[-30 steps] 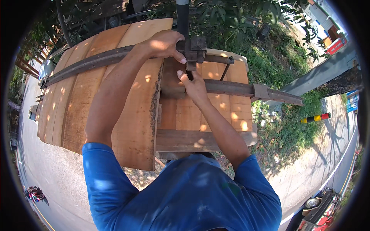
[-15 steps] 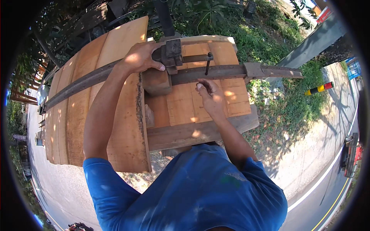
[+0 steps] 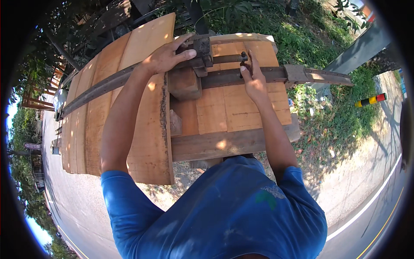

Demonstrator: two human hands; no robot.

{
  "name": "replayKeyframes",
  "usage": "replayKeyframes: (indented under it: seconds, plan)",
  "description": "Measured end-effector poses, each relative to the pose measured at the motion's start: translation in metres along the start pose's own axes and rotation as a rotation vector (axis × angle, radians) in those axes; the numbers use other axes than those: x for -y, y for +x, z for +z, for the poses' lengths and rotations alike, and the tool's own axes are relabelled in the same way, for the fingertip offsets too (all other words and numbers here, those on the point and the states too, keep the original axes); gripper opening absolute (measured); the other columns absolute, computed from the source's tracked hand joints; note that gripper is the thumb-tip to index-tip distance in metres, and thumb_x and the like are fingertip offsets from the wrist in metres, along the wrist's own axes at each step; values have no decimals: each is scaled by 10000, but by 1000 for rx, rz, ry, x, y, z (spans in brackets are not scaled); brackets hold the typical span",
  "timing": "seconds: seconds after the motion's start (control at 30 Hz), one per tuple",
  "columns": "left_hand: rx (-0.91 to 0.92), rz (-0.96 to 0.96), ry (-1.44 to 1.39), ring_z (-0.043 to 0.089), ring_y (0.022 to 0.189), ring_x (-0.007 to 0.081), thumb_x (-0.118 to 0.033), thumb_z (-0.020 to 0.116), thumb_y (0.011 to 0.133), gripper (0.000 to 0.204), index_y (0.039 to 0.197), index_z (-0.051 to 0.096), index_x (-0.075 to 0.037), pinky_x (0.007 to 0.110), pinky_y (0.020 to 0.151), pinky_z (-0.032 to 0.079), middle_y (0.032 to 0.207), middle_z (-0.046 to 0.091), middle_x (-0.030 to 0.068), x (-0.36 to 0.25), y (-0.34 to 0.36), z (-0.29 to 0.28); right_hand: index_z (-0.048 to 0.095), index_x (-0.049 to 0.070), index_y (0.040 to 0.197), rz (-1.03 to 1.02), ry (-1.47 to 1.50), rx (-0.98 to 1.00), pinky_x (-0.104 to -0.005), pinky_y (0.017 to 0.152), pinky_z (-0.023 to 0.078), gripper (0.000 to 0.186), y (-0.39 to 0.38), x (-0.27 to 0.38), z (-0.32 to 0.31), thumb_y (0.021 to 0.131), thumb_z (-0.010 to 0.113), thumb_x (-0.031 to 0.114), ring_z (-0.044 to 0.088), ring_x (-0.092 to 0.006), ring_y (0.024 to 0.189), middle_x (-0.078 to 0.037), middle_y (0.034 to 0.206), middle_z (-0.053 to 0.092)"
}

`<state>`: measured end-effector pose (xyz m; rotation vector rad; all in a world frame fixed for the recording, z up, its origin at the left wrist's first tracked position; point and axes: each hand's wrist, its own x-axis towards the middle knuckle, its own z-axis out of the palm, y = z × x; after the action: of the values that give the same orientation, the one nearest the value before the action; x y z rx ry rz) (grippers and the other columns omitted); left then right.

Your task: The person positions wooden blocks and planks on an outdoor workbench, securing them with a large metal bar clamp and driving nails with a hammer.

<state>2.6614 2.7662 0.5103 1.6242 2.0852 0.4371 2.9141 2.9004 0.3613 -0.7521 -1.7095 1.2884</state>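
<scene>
A long, dark metal bar clamp (image 3: 228,78) lies across wide wooden boards (image 3: 142,108). My left hand (image 3: 166,58) rests against the clamp's dark jaw (image 3: 202,49), its thumb and fingers spread apart. Directly below the jaw, a wooden block (image 3: 185,82) sits against the raised board edge. A threaded screw (image 3: 226,59) runs right from the jaw to a small crossbar handle (image 3: 243,56). Around that handle my right hand (image 3: 255,80) has closed, thumb on the near side and fingers reaching past it. The fingers partly hide the handle.
Lower boards (image 3: 254,108) rest on a thick support beam (image 3: 215,149). A small wood piece (image 3: 175,123) is wedged by the board edge. Farther right, a metal collar (image 3: 295,74) encircles the bar. A grey post (image 3: 358,49) rises beyond, with a striped pole (image 3: 371,100) near grass.
My right hand has moved up from below the bar onto the screw handle. My left thumb has shifted from the wooden block up to the jaw. The whole view has shifted slightly.
</scene>
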Motion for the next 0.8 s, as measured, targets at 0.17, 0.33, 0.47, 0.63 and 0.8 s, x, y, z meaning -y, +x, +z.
replayKeyframes:
  seconds: [0.17, 0.33, 0.47, 0.63, 0.8]
  plan:
    - [-38, 109, 198, 321, 1437, 360, -573, 707, 826, 972, 1557, 258, -118, 453, 1190, 265, 1529, 358, 227, 10, 0, 16, 388, 197, 1511, -198, -116, 41, -349, 900, 521, 634, 7, -9, 2, 940, 576, -2, 686, -266, 1002, -190, 1184, 670]
    - [-68, 83, 173, 284, 1462, 339, -606, 647, 858, 935, 1559, 265, -120, 439, 1202, 235, 1559, 327, 208, 15, 1, 23, 370, 167, 1523, -303, -179, 4, -317, 854, 533, 656, 11, -18, 3, 933, 597, -6, 704, -210, 960, -162, 1083, 712]
    - [105, -1, -439, 218, 1496, 276, -627, 569, 899, 892, 1559, 268, -107, 404, 1225, 159, 1609, 258, 138, 25, -5, -3, 403, 192, 1503, -384, -142, 44, -300, 780, 558, 637, 15, -17, 7, 930, 573, -30, 679, -197, 814, -138, 1166, 679]
    - [88, 52, -118, 240, 1488, 287, -543, 697, 835, 955, 1557, 264, -91, 397, 1216, 195, 1598, 277, 165, 21, 1, -2, 365, 185, 1516, -312, -134, 61, -353, 743, 571, 655, 16, -11, 7, 926, 554, -30, 679, -242, 825, -152, 1240, 652]
    - [-64, 173, 210, 298, 1447, 396, -343, 773, 761, 997, 1540, 239, -21, 436, 1195, 245, 1540, 337, 253, 7, 16, 26, 270, 151, 1541, -429, -245, 61, -509, 836, 496, 664, 18, -16, -13, 940, 528, 38, 608, -470, 975, -270, 1072, 605]
